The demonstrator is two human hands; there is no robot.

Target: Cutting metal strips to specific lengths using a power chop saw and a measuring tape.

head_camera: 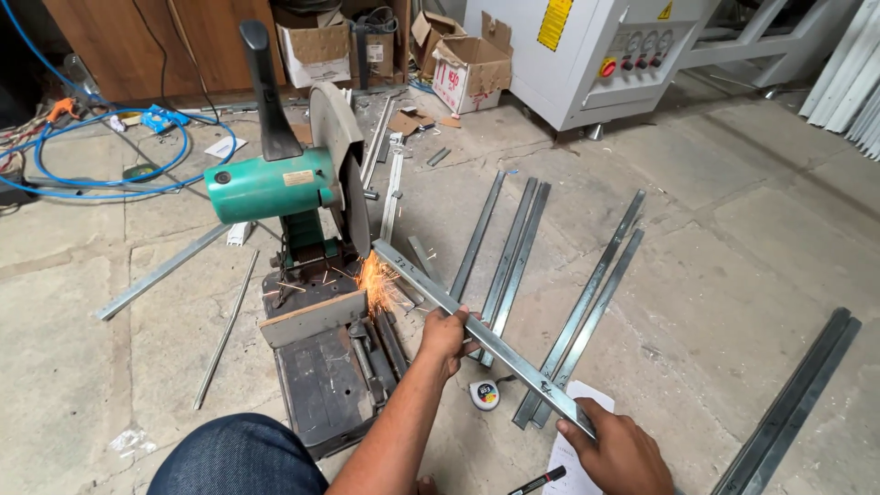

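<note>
A long grey metal channel [500,346] runs diagonally from the green chop saw [284,188] toward the lower right. My left hand [446,336] grips its middle. My right hand [619,452] holds its near end. The far end of the channel touches the saw's cutting disc [355,211], and orange sparks [378,286] fly at that spot. The saw's black handle [266,92] stands raised with no hand on it.
Several more metal channels [587,312] lie on the concrete floor to the right. A tape measure [484,394], a marker [536,481] and a sheet of paper [573,458] lie by my hands. Blue hoses [110,156], cardboard boxes [472,64] and a white machine [605,55] stand behind.
</note>
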